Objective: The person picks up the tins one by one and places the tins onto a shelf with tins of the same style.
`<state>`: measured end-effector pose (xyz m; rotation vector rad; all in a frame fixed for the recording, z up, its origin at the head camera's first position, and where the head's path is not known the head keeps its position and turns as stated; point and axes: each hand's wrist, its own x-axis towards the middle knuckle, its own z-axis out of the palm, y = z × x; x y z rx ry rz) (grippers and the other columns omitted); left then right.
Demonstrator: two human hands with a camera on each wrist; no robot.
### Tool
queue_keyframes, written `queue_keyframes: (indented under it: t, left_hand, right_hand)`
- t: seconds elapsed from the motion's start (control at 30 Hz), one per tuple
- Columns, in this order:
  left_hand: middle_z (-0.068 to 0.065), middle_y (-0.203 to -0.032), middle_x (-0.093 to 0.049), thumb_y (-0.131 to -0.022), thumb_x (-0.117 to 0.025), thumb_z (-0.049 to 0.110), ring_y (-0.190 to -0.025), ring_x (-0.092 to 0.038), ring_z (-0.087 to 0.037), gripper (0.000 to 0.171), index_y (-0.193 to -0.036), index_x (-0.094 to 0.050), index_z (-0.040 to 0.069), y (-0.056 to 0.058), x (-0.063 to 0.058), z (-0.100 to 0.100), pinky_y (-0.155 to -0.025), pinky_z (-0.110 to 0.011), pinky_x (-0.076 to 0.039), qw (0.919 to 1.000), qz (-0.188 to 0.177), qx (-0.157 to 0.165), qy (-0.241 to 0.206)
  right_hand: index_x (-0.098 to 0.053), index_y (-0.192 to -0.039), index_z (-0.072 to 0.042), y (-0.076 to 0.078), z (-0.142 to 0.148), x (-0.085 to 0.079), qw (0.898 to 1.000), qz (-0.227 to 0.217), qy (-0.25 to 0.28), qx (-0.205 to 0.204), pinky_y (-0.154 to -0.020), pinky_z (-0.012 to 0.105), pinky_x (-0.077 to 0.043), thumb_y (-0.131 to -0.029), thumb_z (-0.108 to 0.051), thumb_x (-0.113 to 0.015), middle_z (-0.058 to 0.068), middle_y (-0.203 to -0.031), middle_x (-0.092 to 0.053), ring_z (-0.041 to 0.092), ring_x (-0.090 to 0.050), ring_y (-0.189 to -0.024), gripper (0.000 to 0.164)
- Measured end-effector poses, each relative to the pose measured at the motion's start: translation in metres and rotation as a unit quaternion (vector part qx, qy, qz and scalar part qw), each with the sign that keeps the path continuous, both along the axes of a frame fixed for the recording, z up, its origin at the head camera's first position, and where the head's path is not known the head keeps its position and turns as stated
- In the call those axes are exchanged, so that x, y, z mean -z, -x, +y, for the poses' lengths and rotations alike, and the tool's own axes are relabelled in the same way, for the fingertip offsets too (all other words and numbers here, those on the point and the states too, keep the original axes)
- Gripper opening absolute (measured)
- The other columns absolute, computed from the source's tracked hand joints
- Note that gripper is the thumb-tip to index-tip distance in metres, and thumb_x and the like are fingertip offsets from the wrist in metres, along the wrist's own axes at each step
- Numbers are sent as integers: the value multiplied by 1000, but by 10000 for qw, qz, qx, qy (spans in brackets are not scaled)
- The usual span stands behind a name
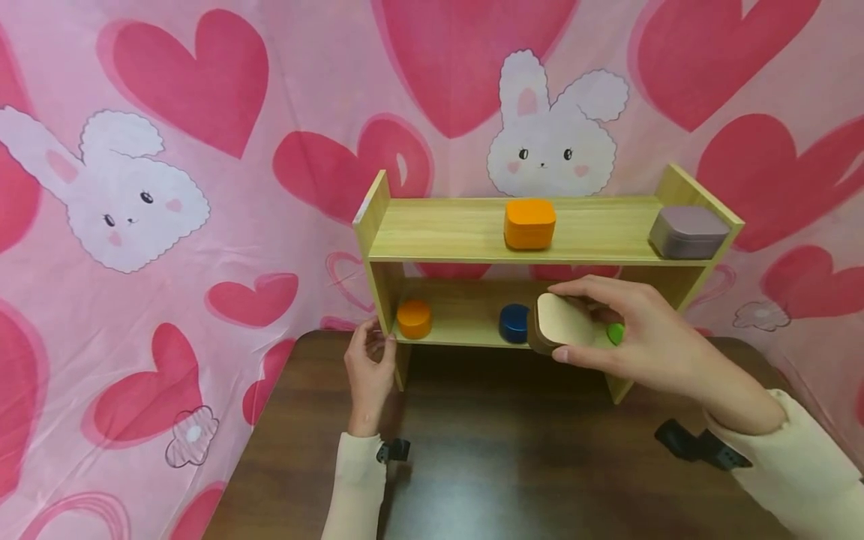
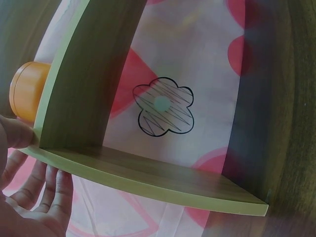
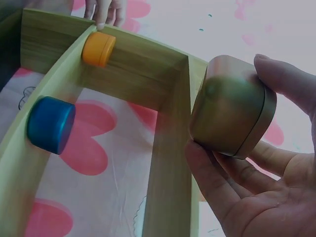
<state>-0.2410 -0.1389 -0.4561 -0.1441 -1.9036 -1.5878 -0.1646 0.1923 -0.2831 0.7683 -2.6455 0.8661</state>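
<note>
My right hand [image 1: 648,337] grips a gold rounded-square tin [image 1: 565,319] in front of the lower board of a light wooden shelf [image 1: 445,229]. Thumb and fingers hold the tin by opposite sides in the right wrist view, where its lid seam shows. My left hand [image 1: 370,367] holds the shelf's left side panel, its thumb at the front edge and the other fingers outside. Beside that panel, an orange round tin [image 1: 414,319] stands on the lower board. A blue round tin [image 1: 514,323] stands just left of the gold one. Something green [image 1: 615,333] is mostly hidden behind my right hand.
On the upper board stand an orange rounded-square tin [image 1: 529,224] and, at the right end, a greyish-purple tin [image 1: 690,232]. The shelf stands on a dark brown table [image 1: 499,465]. Behind it hangs a pink cloth [image 1: 304,75] with hearts and rabbits.
</note>
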Motion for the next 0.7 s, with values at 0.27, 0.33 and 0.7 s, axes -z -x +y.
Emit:
queue_keyframes:
  t: [0.27,0.33,0.7]
  left_hand:
    - [-30,-109,-69,-90,-68,-12,-96,-67,-36,29,-119,-67,-12,0,0,0,-85,-15,-57,10000,7,-38,53]
    - [-31,-109,-69,-90,-68,-12,-96,-67,-37,29,-119,-66,-12,0,0,0,-85,-12,-56,10000,23,-18,20]
    - [-31,-111,-69,-91,-68,-11,-98,-67,-40,30,-121,-66,-12,0,-1,0,-85,-9,-53,10000,-59,15,-11]
  right_hand:
    - [-70,-129,-23,4,-9,-9,9988,296,-282,-269,-79,22,-55,-76,-33,-94,-11,-114,-73,4,-58,-93,59]
    - [-70,-127,-23,5,-12,-10,9983,344,-318,-360,-80,21,-54,-75,-32,-95,-12,-112,-73,4,-59,-92,58]
    - [-71,-128,-16,13,-19,-19,9974,139,-147,-693,-81,21,-57,-74,-28,-96,-4,-118,-74,8,-61,-97,61]
